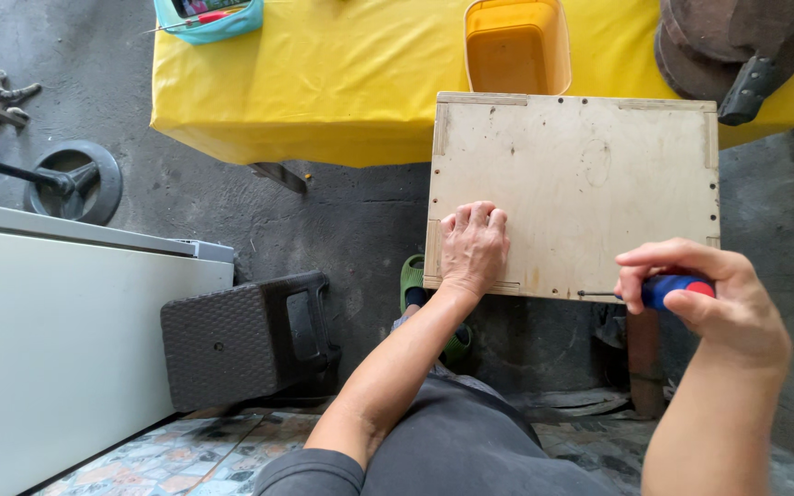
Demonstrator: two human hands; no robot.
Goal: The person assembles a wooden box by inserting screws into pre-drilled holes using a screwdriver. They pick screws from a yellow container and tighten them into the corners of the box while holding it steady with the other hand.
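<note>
The right hand (723,298), at about four o'clock in the view, is closed around a screwdriver (663,291) with a blue and red handle. Fingers and thumb wrap the handle tightly, and the thin metal shaft points toward nine o'clock, its tip meeting the near edge of a plywood box (573,195) close to the box's near right corner.

The left hand (473,246), near the middle of the view, lies palm down on the top of the box at its near left corner. The fingers are curled and pressing on the wood; they grasp nothing, only steady the panel.

The box is pale, flat-topped and rectangular, filling the space from the centre toward two o'clock. Its corners show interlocking finger joints. Small dark dots, which look like screw heads or screw holes, run along the far edge and down the right edge. I judge most of the fastening around the panel is already in place, with the near edge where the tip rests being worked now; whether a screw sits at the tip is too small to tell.

Beyond the box, at twelve o'clock, is a table under a yellow cloth (342,83) bearing an orange plastic tub (516,46). At seven o'clock a dark plastic step stool (241,340) stands on the concrete floor, beside a white cabinet (57,340) at eight o'clock.
</note>
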